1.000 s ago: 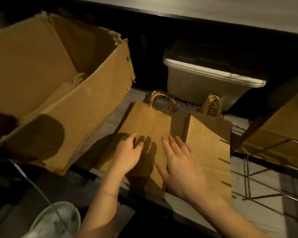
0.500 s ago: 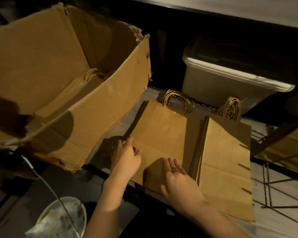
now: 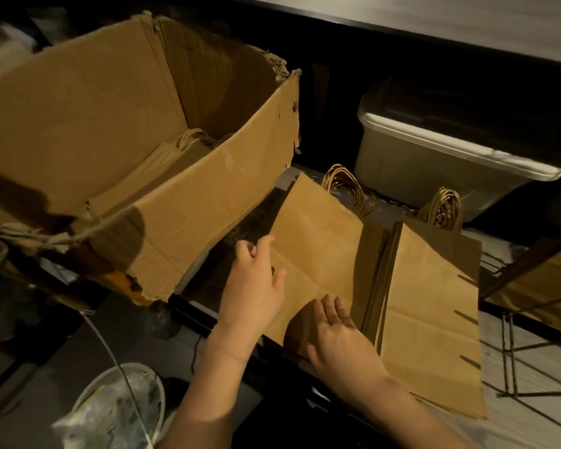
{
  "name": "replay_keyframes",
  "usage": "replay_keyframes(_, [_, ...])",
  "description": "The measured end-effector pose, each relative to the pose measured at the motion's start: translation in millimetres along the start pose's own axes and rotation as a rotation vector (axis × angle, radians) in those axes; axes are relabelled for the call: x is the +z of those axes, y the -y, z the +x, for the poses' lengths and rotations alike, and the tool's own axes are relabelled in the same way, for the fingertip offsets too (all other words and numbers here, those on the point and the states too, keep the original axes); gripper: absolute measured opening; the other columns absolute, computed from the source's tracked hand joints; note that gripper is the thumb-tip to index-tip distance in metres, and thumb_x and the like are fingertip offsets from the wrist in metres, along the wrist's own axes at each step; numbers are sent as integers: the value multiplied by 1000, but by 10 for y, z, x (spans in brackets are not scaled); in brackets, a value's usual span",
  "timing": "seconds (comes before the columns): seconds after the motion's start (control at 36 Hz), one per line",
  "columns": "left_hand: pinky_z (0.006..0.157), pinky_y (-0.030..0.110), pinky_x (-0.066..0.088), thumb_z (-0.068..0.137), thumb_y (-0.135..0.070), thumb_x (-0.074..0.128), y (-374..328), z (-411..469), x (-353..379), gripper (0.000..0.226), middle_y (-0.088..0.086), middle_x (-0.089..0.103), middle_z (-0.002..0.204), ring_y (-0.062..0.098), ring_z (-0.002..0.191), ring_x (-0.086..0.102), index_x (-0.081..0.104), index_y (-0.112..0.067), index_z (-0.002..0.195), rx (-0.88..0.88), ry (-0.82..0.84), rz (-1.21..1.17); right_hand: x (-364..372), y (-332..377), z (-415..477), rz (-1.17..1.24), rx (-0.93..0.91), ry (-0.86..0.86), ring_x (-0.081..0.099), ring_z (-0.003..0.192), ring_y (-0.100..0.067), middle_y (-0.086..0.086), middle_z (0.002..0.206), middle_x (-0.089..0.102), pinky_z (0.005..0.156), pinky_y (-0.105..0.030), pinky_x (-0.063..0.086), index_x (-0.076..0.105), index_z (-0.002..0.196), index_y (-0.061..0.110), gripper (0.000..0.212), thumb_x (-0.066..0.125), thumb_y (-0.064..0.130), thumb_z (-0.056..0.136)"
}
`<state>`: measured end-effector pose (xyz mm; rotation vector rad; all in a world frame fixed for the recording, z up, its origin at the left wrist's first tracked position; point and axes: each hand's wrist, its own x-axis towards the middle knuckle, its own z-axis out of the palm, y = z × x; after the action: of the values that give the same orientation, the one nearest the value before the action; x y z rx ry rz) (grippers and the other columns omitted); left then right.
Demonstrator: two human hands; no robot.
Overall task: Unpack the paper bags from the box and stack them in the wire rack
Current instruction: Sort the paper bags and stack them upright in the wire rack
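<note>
Neither hand grips anything: the left hand (image 3: 251,286) is open with fingers loosely curled at the left edge of the left bag stack (image 3: 318,251), its thumb over the paper, and the right hand (image 3: 339,343) lies flat, fingers spread, on that stack's near corner. Whether the left fingertips touch the paper's edge cannot be told.

Just right of the right hand a second stack (image 3: 431,306) of flat paper bags lies beside the first, their edges touching or nearly so, with a dark seam between them. Beyond both hands, twisted paper handles (image 3: 347,189) fan out from the far ends of the stacks. Both stacks rest on a pale shelf (image 3: 531,403) crossed by thin wire rods (image 3: 509,354) off to the right.

Left of and above the left hand sits the open box (image 3: 182,202), torn along its rim, with more bags (image 3: 172,157) and their handles showing deep inside. Beyond the stacks stands a pale plastic bin (image 3: 412,160). Below the left forearm a lined wastebasket (image 3: 110,413) shows.
</note>
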<state>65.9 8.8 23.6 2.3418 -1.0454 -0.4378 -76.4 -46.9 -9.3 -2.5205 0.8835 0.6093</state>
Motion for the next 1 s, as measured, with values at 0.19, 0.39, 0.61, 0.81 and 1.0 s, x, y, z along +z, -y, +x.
replay_keyframes(0.19, [103, 28, 35, 95, -23, 51, -147, -149, -18, 57, 2, 43, 139, 17, 130, 34, 25, -16, 145, -39, -126, 34, 0, -12, -74, 49, 8, -4, -10, 145, -30, -15, 158, -10, 117, -34, 5, -8, 149, 7, 76, 39, 41, 99])
replay_keyframes(0.39, [79, 19, 42, 97, -27, 47, -339, -239, -106, 34, -2, 55, 118, 11, 104, 54, 53, -18, 130, -10, -198, -15, -32, -107, -218, 201, -30, 13, -17, 144, -24, -9, 157, -18, 117, -31, 3, -14, 149, 14, 81, 42, 43, 98])
replay_keyframes(0.61, [96, 22, 41, 95, -19, 53, -321, -285, -304, 34, -7, 62, 118, -1, 108, 51, 57, -21, 128, -42, -97, -386, -134, -354, -294, 639, -120, -135, -3, 146, -10, 6, 159, -5, 120, -32, 7, -5, 151, 29, 83, 55, 37, 93])
replay_keyframes(0.81, [71, 10, 50, 92, -10, 56, -295, -456, -562, 26, -23, 71, 88, -3, 90, 66, 64, -32, 103, 9, -126, -704, -371, -510, -397, 1118, -87, -330, 22, 140, -10, 12, 154, 19, 117, -39, 23, 1, 149, 33, 86, 61, 23, 89])
replay_keyframes(1.0, [57, 6, 47, 89, -6, 56, -407, -562, -698, 42, -21, 70, 68, -8, 70, 66, 74, -40, 72, 24, -278, -875, -576, -663, -529, 1542, -122, -261, 63, 99, 1, 12, 113, 65, 87, -21, 48, 46, 124, 32, 50, 64, 30, 77])
